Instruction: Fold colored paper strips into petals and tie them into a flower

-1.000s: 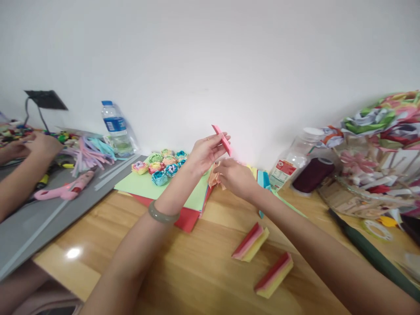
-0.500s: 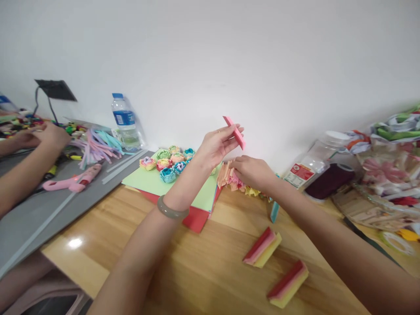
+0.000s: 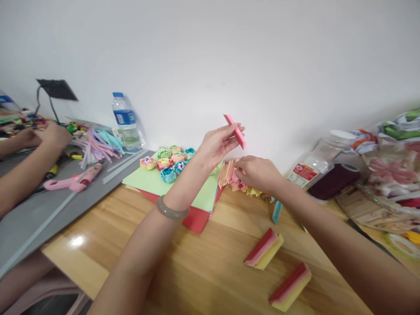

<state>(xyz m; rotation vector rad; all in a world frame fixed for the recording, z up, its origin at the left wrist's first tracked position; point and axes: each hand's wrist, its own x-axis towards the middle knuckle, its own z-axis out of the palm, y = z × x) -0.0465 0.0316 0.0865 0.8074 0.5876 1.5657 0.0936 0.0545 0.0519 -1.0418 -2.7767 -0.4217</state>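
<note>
Head view, pink paper strip [image 3: 235, 131]: folded narrow, flat-sided and straight-edged, held slantwise above the bench [image 3: 183, 271] in front of the smooth white wall [image 3: 197, 61].
Left hand [image 3: 218, 146]: thumb and fingers pinch the strip around its middle; a smooth, rounded grey-green bangle [image 3: 171, 209] circles the wrist.
Right hand [image 3: 259, 173]: fingers bent down at the folded paper pieces; cannot tell whether they pinch one.
Folded paper pieces [image 3: 225, 174]: crisp, pleated, orange, pink and yellow, crowded in a row beside the green sheets.
Green paper sheets [image 3: 197, 197]: flat, square-cornered, lying over red paper [image 3: 197, 222].
Paper flowers [image 3: 168, 175]: crinkled, rounded, layered petals in blue, green, yellow and pink, grouped on the green.
Layered paper bundles [image 3: 264, 248]: two oblong ones, red, pink and yellow, apart from each other on glossy wood grain.
Jar [image 3: 315, 157]: clear, white-lidded, leaning next to a dark purple thread spool [image 3: 334, 181].
Glue gun [image 3: 76, 182]: pink, on the matt grey mat [image 3: 82, 208], near a co-worker's hand [image 3: 55, 134].
</note>
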